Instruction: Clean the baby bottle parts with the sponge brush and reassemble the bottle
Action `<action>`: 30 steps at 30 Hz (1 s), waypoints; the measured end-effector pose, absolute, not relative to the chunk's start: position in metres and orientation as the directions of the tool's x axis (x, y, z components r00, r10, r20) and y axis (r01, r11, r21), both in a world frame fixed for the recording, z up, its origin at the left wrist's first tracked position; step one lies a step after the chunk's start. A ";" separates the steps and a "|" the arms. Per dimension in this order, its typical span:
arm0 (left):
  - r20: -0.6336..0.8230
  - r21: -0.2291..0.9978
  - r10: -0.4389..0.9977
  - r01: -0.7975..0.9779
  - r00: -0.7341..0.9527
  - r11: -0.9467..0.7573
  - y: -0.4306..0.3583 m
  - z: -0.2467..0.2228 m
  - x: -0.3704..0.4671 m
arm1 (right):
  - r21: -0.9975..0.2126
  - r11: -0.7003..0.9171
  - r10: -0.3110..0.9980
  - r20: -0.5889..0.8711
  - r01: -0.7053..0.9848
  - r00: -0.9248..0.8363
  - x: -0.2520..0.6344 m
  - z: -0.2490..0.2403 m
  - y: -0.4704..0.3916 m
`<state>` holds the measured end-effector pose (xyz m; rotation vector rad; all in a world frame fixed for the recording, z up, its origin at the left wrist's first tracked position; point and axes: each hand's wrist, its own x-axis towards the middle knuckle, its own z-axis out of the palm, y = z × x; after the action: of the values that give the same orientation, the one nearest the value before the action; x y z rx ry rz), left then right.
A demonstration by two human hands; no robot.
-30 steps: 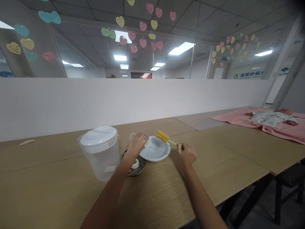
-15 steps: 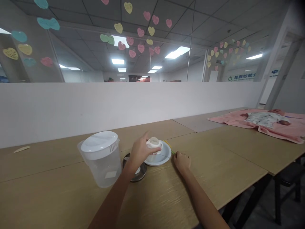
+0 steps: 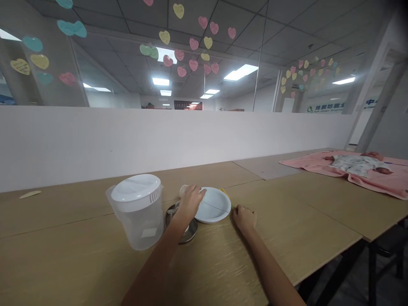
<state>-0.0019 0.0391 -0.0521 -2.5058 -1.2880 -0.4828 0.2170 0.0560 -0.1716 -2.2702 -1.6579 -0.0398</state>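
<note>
My left hand [image 3: 191,200] is closed around a small white cup with two handles [image 3: 182,190], tilted and mostly hidden behind the fingers. Just right of it sits a white bowl [image 3: 214,206], with a thin dark line across its inside. A round metal dish [image 3: 191,234] lies partly under my left wrist, holding small whitish pieces I cannot make out. Beside the bowl's right rim, my right hand [image 3: 245,219] rests on the table, fingers curled on the end of a thin yellow-green stick [image 3: 225,192].
A clear plastic pitcher [image 3: 140,225] with a white lid stands left of the dish. At the far right a baby-like figure [image 3: 357,164] in patterned clothes lies on a pink blanket [image 3: 306,163]. A flat pale oval piece [image 3: 30,194] lies at the far left. A low white wall [image 3: 178,136] backs the table.
My left hand has carried the cup leftward from over the bowl and tipped it, uncovering the bowl's inside. My right hand has stayed by the bowl. The view has shifted slightly.
</note>
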 end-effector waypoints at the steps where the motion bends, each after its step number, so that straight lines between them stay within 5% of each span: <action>1: 0.430 -0.013 0.747 0.830 0.508 -0.557 0.038 -0.050 -0.003 | -0.247 -0.267 0.923 0.213 0.932 0.321 0.217 -0.171 0.056; 5: 0.432 0.319 0.820 0.786 0.377 -0.529 0.022 -0.033 -0.002 | -0.242 -0.270 0.919 0.223 0.932 0.325 0.215 -0.172 0.056; 9: 0.313 0.438 0.853 0.733 0.418 -0.520 -0.012 -0.017 0.011 | -0.270 -0.271 0.908 0.247 0.924 0.338 0.214 -0.171 0.056; 15: 0.140 0.370 0.770 0.688 0.622 -0.624 -0.052 -0.013 0.037 | -0.399 -0.221 0.758 0.504 0.890 0.414 0.215 -0.163 0.052; 23: -0.019 0.157 0.677 0.671 0.736 -0.725 -0.033 -0.035 0.040 | -0.454 0.243 0.683 0.708 0.857 0.181 0.207 -0.159 0.053; 26: -0.080 0.112 0.702 0.706 0.708 -0.700 -0.024 -0.036 0.035 | -0.452 0.308 0.676 0.723 0.837 0.142 0.205 -0.154 0.054; 30: -0.167 0.209 0.708 0.727 0.686 -0.654 -0.012 -0.029 0.023 | -0.457 0.424 0.806 0.585 0.782 -0.095 0.195 -0.143 0.062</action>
<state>0.0229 -0.0122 -0.0295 -3.1190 -1.3551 0.1208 0.1946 0.0621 -0.1432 -1.3542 -1.8666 0.0362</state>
